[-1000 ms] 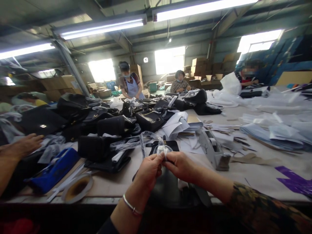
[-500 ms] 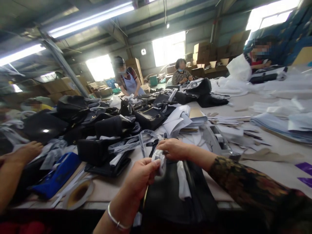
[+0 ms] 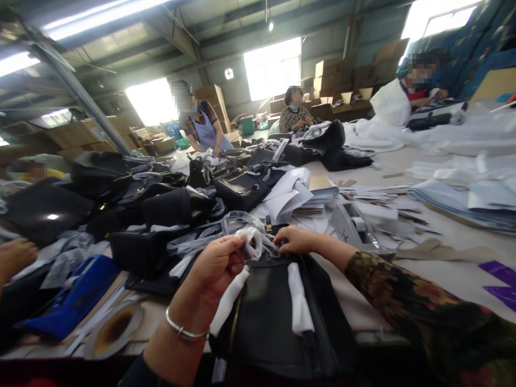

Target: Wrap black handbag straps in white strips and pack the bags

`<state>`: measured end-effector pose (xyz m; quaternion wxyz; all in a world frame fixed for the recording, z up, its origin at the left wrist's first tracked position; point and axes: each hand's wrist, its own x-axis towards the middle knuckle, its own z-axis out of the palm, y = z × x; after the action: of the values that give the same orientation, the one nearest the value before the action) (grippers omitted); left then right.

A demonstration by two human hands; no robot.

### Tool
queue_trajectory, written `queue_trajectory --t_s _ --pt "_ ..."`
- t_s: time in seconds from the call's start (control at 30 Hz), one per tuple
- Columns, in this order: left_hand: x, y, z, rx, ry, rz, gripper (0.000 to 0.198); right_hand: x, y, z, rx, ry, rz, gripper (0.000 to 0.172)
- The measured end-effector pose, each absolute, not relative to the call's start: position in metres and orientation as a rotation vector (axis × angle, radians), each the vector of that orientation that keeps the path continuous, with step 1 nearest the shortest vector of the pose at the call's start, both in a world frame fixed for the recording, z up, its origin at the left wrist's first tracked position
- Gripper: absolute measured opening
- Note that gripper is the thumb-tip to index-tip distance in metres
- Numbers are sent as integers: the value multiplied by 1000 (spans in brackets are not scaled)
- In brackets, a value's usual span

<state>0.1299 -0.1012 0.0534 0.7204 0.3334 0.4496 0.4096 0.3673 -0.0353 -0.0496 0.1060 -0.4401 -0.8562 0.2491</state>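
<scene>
A black handbag (image 3: 270, 306) lies in front of me at the table's edge. White wrapping covers two narrow parts on it, a right wrapped piece (image 3: 300, 301) and a left wrapped piece (image 3: 229, 303). My left hand (image 3: 215, 263), with a silver bangle at the wrist, pinches a coiled strap wrapped in whitish plastic (image 3: 253, 244) above the bag's top. Beside a gold buckle (image 3: 269, 226), my right hand (image 3: 296, 240) has its fingers curled at the bag's top edge, close to the plastic wrapping. Whatever is between those fingertips is hidden.
Black bags (image 3: 177, 207) heap up left and ahead. A blue tape dispenser (image 3: 72, 298) and tape roll (image 3: 115, 328) lie left, near a co-worker's hand (image 3: 18, 258). A grey dispenser (image 3: 357, 228) and white papers (image 3: 288, 188) sit right. Other people work across the table.
My hands have moved apart. The left has shifted left and up with the coiled strap; the right has moved slightly right to the bag's top edge. The view has turned slightly.
</scene>
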Motion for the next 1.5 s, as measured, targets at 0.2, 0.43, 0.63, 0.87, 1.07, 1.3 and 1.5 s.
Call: queue_trajectory --t_s 0.2,0.43,0.63,0.87,1.07,1.3,1.5 --pt "139 -102 56 664 978 896 23 352 -43 -58 -1373 -2560 615 14" --pt "132 -105 62 606 1003 945 13 352 -45 -55 -1330 -2627 540 16" --pt "121 -110 69 541 1032 1002 9 359 -55 -46 -1377 -2588 452 23" --pt "135 -118 62 519 1022 966 11 339 -61 -53 -1626 -2600 432 21" --pt "132 -123 62 633 950 923 15 356 -53 -24 -1424 -2653 600 29" --pt "136 -124 64 712 938 908 21 340 -47 -11 -939 -2466 642 19" --pt "143 -125 60 747 955 890 24 325 -51 -54 -1250 -2537 583 12"
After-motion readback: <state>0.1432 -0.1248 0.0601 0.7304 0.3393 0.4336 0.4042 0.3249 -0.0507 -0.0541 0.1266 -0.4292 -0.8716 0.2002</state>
